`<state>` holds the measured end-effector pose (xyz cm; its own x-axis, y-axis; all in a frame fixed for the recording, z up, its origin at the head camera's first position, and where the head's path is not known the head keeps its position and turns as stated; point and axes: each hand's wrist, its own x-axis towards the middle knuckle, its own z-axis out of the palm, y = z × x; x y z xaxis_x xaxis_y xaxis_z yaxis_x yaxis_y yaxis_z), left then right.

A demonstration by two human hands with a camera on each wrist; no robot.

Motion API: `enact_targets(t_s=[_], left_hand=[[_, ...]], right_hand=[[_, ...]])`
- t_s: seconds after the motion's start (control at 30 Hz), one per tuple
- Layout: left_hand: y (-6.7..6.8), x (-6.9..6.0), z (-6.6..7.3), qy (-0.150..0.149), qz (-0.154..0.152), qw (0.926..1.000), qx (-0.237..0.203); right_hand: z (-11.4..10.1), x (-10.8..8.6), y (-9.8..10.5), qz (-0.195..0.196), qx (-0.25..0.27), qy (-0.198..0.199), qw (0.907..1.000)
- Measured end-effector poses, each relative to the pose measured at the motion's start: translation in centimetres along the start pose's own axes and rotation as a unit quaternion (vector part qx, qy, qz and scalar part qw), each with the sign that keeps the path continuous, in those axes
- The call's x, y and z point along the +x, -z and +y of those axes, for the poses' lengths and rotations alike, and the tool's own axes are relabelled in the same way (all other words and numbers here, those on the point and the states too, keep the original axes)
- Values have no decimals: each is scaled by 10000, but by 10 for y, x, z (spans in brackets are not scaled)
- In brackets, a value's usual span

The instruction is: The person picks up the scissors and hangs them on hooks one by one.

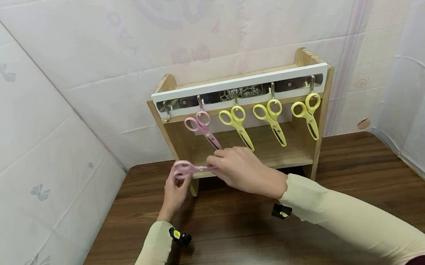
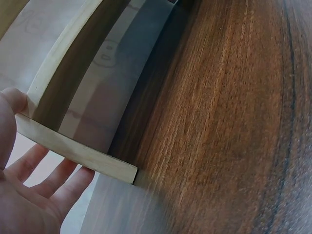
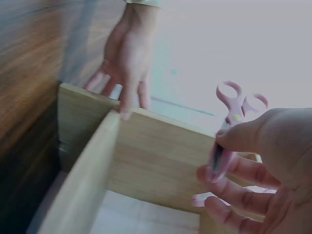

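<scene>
My right hand (image 1: 241, 168) pinches a pair of pink scissors (image 1: 186, 169) by the blade end, between thumb and fingers. Their handle loops point left and sit free, in front of the small wooden shelf (image 1: 323, 114). With my left hand (image 1: 173, 195) I grip the shelf's left side panel (image 2: 87, 157), thumb on the front and fingers along the outer face. In the right wrist view, the held scissors (image 3: 235, 109) stand with loops up. Another pink pair (image 1: 199, 125) hangs from a hook, tilted, its tip hidden near my right hand.
Yellow scissors (image 1: 235, 121), more yellow scissors (image 1: 270, 118) and a third yellow pair (image 1: 307, 114) hang from hooks along the white rail (image 1: 211, 87). At its left end is another hook (image 1: 166, 111). The shelf stands on a dark wooden table (image 1: 249, 234), with patterned cloth (image 1: 86, 42) around.
</scene>
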<state>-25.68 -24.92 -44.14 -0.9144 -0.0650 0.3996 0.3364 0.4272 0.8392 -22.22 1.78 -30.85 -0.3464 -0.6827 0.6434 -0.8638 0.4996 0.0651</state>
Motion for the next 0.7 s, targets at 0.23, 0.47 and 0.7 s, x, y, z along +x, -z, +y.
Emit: enact_targets(t_s=[0.23, 0.47, 0.7], left_hand=[[0, 1, 2, 365, -104, 9987, -337], [-1, 1, 3, 289, -100, 9993, -232], [0, 1, 3, 360, -139, 9989, -249]], right_hand=[[-2, 21, 9, 580, 425, -279, 9970], [-6, 37, 11, 887, 580, -680, 9920], [-9, 46, 11, 949, 882, -1006, 9865]])
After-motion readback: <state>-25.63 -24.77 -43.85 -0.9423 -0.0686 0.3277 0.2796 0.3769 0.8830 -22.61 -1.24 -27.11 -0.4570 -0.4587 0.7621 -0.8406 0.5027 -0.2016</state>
